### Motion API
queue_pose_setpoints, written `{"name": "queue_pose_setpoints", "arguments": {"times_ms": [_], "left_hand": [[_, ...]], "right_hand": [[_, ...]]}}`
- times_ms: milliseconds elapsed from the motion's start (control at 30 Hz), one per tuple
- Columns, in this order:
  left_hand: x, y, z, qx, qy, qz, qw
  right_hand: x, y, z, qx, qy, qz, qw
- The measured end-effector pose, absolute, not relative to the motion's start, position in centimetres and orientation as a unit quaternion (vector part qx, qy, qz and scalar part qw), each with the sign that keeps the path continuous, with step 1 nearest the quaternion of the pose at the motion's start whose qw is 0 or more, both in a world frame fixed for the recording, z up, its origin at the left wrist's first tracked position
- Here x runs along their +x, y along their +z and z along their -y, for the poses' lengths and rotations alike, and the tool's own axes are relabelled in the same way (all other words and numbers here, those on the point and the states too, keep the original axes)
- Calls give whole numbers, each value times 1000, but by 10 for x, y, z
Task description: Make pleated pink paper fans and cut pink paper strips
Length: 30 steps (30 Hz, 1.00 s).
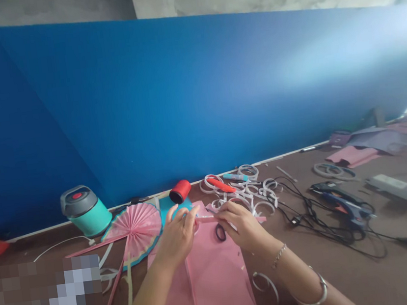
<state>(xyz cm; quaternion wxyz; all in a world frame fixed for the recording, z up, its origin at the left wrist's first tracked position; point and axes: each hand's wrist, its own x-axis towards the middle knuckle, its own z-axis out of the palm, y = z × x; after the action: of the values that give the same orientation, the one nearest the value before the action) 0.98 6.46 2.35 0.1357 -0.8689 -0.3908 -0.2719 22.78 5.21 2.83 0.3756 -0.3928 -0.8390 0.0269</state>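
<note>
A narrow folded strip of pink paper [206, 219] is stretched level between my two hands. My left hand [180, 237] pinches its left end, the upper fingers slightly raised. The other end is gripped by the fingers of my right hand [243, 227], which has bracelets at the wrist. Below both hands lies a large pink paper sheet [219, 279], with another thin pink strip [193, 292] on it. The dark handle loop of what looks like scissors [220, 232] shows beside my right hand. A pleated pink paper fan [134, 227] with a blue edge rests to the left.
A red spool [183, 190] and a teal lidded container [91, 217] stand near the blue partition [182, 100]. Curled white strips [253, 191] lie behind my right hand. Farther right are a glue gun [344, 207], black cables [309, 228] and a power strip [404, 189].
</note>
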Motion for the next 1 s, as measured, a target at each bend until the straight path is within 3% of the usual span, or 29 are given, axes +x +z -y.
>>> {"name": "queue_pose_setpoints", "arguments": {"times_ms": [1000], "left_hand": [[8,24,-65,-873,-269,387,126]], "right_hand": [[231,24,-55,-390,17,851,350]]}}
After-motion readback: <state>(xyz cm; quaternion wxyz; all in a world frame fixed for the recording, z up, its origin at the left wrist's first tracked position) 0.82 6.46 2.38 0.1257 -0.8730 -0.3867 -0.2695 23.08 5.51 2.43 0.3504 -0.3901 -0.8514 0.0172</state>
